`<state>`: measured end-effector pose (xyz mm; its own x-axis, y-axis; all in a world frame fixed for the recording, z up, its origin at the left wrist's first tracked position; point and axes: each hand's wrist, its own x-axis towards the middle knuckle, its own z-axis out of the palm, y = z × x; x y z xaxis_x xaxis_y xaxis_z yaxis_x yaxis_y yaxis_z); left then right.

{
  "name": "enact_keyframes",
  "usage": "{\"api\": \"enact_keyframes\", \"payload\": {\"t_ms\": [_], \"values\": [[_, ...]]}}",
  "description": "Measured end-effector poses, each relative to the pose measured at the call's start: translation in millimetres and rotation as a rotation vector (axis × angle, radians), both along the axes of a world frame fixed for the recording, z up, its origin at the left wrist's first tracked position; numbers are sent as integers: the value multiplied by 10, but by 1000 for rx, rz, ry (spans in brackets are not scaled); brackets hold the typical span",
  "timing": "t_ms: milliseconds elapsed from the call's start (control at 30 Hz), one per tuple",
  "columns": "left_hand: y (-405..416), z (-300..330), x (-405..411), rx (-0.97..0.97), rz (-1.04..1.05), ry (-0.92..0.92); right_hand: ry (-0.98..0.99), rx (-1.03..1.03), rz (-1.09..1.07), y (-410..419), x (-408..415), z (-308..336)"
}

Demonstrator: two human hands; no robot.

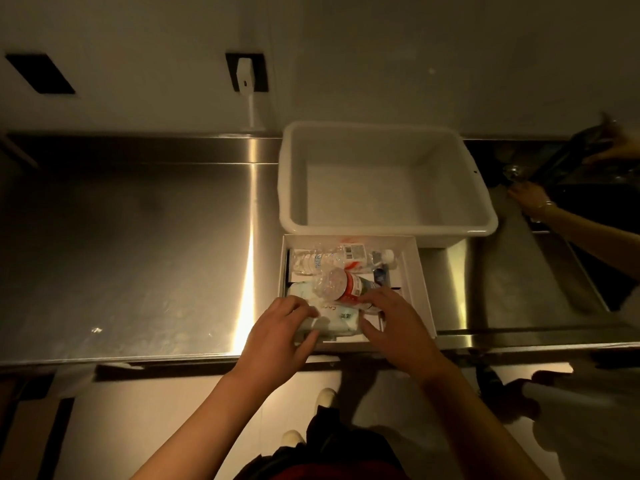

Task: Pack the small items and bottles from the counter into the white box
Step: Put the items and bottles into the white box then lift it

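A shallow white box (420,282) lies on the steel counter near its front edge. Inside it, a clear plastic bottle with a white cap (332,259) lies along the far side. A second, crumpled bottle with a red label (341,284) lies across the middle. A pale green and white soft pack (341,322) sits at the near end. My left hand (280,332) grips the pack's left end. My right hand (394,322) rests over the box's near right part, thumb against the pack and fingertips touching the red-label bottle.
A large empty white plastic tub (388,178) stands just behind the box. The steel counter (138,251) stretches bare to the left. At the right edge another person's hands (533,199) handle a dark bag over a sink. A charger (244,72) hangs on the wall.
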<state>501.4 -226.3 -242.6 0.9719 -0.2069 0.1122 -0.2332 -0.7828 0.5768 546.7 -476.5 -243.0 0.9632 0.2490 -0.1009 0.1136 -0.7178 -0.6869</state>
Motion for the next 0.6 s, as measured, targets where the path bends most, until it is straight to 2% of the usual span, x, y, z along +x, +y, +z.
{"api": "enact_keyframes", "payload": {"t_ms": [233,600], "values": [[-104,-111,-73,80,-66,58,136,-75,72,-93,-225,7],[-195,-314,-161,274,-72,8,0,-433,137,-284,-304,-74]]}}
